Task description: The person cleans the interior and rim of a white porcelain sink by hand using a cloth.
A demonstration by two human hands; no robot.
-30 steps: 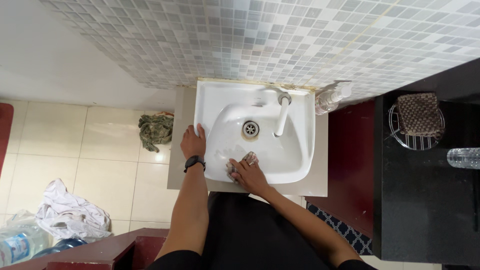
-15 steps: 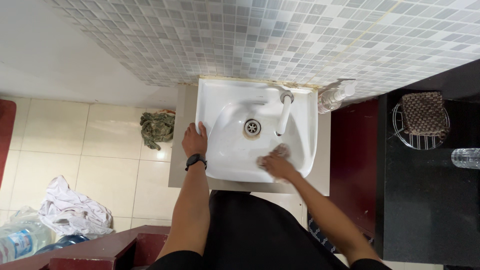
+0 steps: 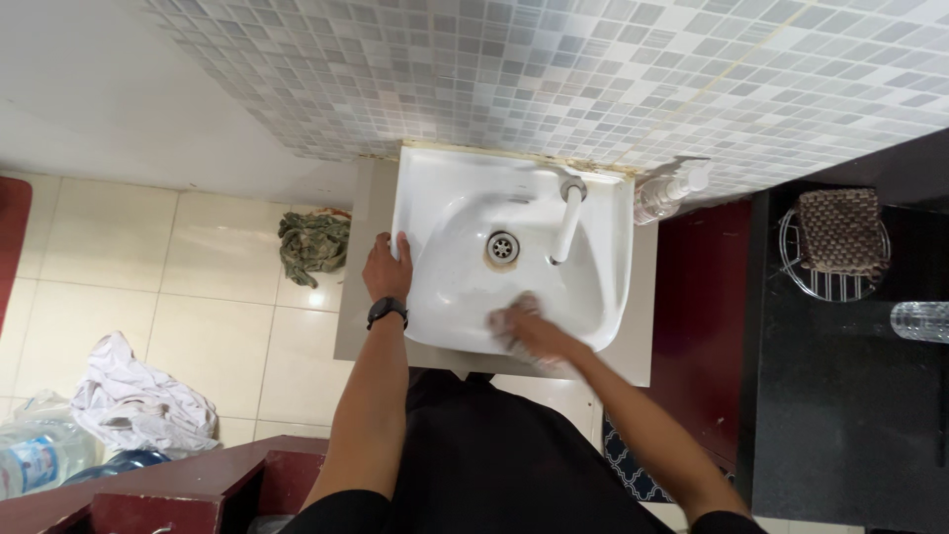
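Right hand (image 3: 529, 334) swept back from under the tap (image 3: 567, 220) to the sink (image 3: 420, 178) front, blurred, apparently clutching a cloth. Left hand (image 3: 387, 269) still grips the rim.

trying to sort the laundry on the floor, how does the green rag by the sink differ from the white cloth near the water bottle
The green rag is dark, mottled olive; the white cloth is pale and plain. The green rag is the smaller heap, bunched tight; the white cloth spreads wider in loose folds. The green rag lies by the wall beside the sink; the white cloth lies nearer the camera by a water bottle. Both are crumpled on the tiled floor, untouched.
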